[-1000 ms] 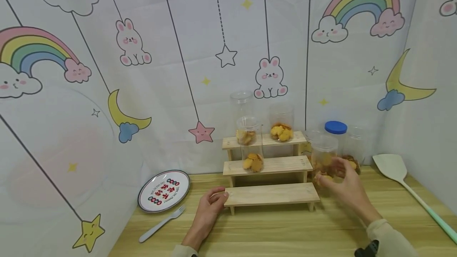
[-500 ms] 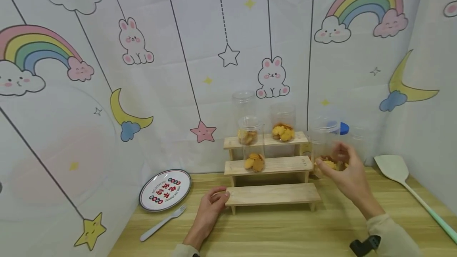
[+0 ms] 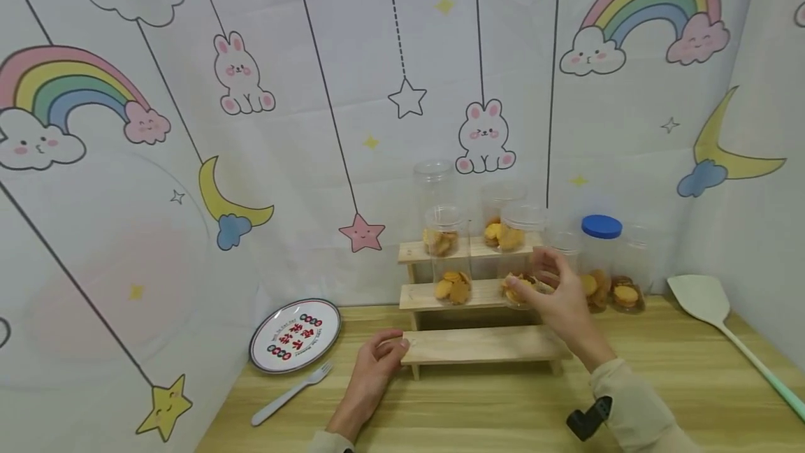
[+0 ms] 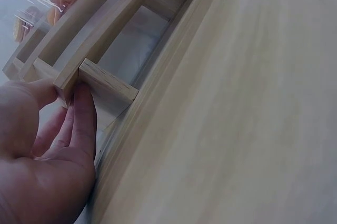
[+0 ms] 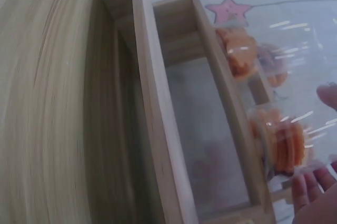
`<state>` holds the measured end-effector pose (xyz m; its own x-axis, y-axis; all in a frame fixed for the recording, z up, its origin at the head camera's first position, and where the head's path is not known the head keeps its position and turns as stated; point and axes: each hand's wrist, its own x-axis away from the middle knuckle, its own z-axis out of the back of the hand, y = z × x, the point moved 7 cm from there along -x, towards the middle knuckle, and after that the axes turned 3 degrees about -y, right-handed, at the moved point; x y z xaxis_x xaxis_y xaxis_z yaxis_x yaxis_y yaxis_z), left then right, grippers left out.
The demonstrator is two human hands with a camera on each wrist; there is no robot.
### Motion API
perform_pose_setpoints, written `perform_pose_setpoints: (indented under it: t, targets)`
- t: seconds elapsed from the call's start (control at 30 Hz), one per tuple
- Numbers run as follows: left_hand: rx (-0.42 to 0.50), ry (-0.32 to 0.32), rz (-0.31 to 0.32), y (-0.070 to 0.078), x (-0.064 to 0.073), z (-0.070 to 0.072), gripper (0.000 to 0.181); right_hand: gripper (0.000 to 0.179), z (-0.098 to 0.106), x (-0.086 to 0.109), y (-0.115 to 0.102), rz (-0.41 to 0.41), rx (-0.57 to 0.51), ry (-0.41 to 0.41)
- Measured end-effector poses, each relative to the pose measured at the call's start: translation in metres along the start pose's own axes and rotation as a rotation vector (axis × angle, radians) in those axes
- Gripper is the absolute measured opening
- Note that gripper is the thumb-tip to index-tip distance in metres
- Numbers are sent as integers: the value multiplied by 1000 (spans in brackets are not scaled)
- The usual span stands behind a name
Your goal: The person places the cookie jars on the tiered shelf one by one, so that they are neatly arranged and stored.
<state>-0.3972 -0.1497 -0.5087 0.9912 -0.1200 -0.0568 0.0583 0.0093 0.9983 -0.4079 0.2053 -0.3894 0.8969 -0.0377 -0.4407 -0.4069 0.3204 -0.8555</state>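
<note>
In the head view, my right hand (image 3: 562,306) grips a clear jar (image 3: 518,254) with cookies in its bottom, at the right end of the middle step. Whether the jar's base touches the board cannot be told. My left hand (image 3: 376,365) pinches the left end of the wooden three-step rack's (image 3: 478,347) lowest board. The left wrist view shows the thumb above that board (image 4: 79,71) and fingers beneath it. Another cookie jar (image 3: 451,257) stands on the middle step. Two more, a tall jar (image 3: 432,187) and a shorter jar (image 3: 493,205), are on the top step.
Right of the rack stand a blue-lidded jar (image 3: 600,247) and other clear jars, one a cookie jar (image 3: 629,292). A pale spatula (image 3: 701,297) lies at the far right. On the left are a patterned plate (image 3: 295,334) and a grey fork (image 3: 291,394).
My right hand has lifted the jar from the group at the right and carried it left to the middle step. My left hand keeps its hold on the rack.
</note>
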Motion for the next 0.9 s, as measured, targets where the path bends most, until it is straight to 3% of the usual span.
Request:
perform_pose_setpoints:
  t: [0.3,0.57,0.9]
  targets:
    - [15,-7,2,0,1,-1,52,87,-31,-14,0,36,-12,-26]
    - [-5,-5,-8,1,0,0,50,90,-40,-16,-1,35,7,-52]
    - [-5,-7,-2,2,0,0,51,92,-36,4,8,109,211,-115]
